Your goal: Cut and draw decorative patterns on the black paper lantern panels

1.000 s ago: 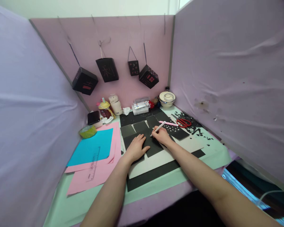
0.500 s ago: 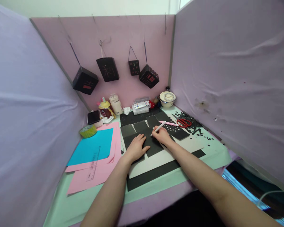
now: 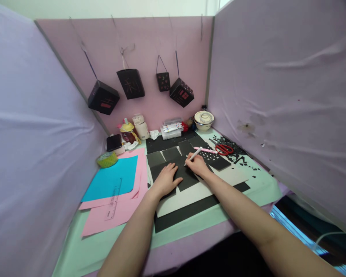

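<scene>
white pen: while the black sheet (image 3: 187, 177) is pressed flat by the left grip (image 3: 165, 181), the white pen (image 3: 197, 151) is held in the right grip (image 3: 197, 166), slanted, tip down at the sheet; whether a mark is being left is too small to tell
right grip: closed around the pen, fingers bunched
left grip: released, palm down, fingers spread, nothing grasped
black sheet: under both grips, laid over a pale board (image 3: 187, 199) and other black pieces
black strip (image 3: 184, 216): seen at the board's edge, nearer the body than both grips
pink pen (image 3: 210, 151): laid just beyond the right grip
scissors (image 3: 224, 149): red-handled, set down right of the right grip, beyond the pink pen's end
scraps (image 3: 242, 161): black, scattered on the bench (image 3: 262, 188), right of the right grip
blue sheet (image 3: 111, 179): left of the left grip, on pink paper (image 3: 95, 225)
ruler (image 3: 114, 200): transparent, laid across blue and pink, left of the left grip
tape roll (image 3: 107, 160): green-yellow, farther left, at the blue sheet's far corner
marker box (image 3: 172, 130): well beyond both grips, markers inside
bowl (image 3: 204, 121): lidded, right of the marker box
hanging boxes (image 3: 131, 84): four, black, hung in front of the pink panel (image 3: 187, 38), above and beyond both grips
</scene>
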